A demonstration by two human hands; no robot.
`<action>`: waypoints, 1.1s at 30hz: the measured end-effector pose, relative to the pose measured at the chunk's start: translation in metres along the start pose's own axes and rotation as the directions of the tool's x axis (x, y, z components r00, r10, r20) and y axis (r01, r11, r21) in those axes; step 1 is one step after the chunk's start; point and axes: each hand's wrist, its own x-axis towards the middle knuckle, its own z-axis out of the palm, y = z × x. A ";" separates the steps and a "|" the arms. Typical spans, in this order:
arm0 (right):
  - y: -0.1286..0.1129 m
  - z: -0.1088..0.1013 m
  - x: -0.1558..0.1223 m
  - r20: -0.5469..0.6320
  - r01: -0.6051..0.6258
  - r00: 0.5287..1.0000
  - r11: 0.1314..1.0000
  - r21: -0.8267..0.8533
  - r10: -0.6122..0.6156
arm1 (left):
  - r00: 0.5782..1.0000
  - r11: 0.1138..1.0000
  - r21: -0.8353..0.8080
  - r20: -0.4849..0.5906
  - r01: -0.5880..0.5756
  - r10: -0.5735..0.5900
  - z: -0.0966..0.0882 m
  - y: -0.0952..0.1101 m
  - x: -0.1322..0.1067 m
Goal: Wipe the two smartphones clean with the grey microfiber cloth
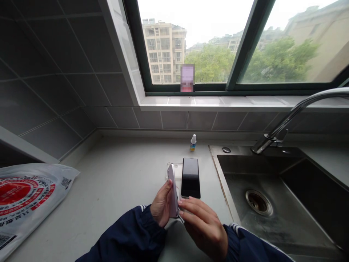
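My left hand grips a pale lilac phone, held upright with its edge towards me. Its thumb lies along the phone's left side. On the other side, my right hand has its fingers against the phone's right face. A small whitish cloth shows between those fingertips and the phone, mostly hidden by my hand. Just beyond my right fingers, a black phone lies flat on the counter. A clear phone case sits left of it, partly covered by the lilac phone.
A small white-capped bottle stands behind the black phone. To the right is a steel sink with a curved faucet. A printed plastic bag rests on the counter at the left. The window sill runs along the back.
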 end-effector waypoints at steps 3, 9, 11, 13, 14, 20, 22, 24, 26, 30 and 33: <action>-0.002 -0.001 0.002 -0.037 -0.060 0.997 0.996 0.062 0.063 | 1.000 0.999 0.039 -0.003 0.022 -0.022 0.004 0.003 -0.001; 0.002 -0.004 0.003 -0.127 -0.265 0.948 0.945 0.194 0.292 | 0.993 1.000 -0.026 0.119 0.014 -0.011 0.006 0.012 -0.001; 0.004 -0.005 0.004 -0.155 -0.307 0.926 0.925 0.225 0.345 | 0.987 0.997 -0.073 0.162 0.021 -0.009 0.007 0.014 -0.002; 0.006 -0.006 0.005 -0.182 -0.337 0.905 0.909 0.246 0.385 | 0.987 0.994 -0.103 0.157 0.029 -0.013 0.008 0.016 -0.003; 0.007 -0.006 0.006 -0.194 -0.351 0.894 0.901 0.255 0.403 | 0.988 0.994 -0.107 0.153 0.034 -0.017 0.008 0.016 -0.003; 0.013 -0.008 0.009 -0.204 -0.437 0.828 0.828 0.350 0.523 | 0.990 0.998 -0.066 0.139 0.011 -0.002 0.008 0.018 -0.006; 0.016 -0.006 0.008 -0.174 -0.488 0.775 0.750 0.447 0.608 | 0.990 0.998 -0.066 0.135 -0.018 0.027 0.009 0.018 -0.007; 0.019 -0.005 0.008 -0.142 -0.532 0.712 0.660 0.530 0.688 | 0.988 0.997 -0.063 0.144 -0.040 0.049 0.009 0.019 -0.007; 0.020 -0.003 0.008 -0.089 -0.567 0.656 0.567 0.598 0.750 | 0.986 0.997 -0.056 0.161 -0.044 0.053 0.010 0.020 -0.008; 0.022 0.001 0.008 0.138 -0.531 0.551 0.218 0.819 0.823 | 0.979 0.997 -0.067 0.198 -0.035 0.047 0.009 0.021 -0.012; 0.024 0.005 0.006 0.190 -0.500 0.576 0.158 0.852 0.795 | 0.977 0.995 -0.086 0.203 -0.046 0.063 0.010 0.022 -0.013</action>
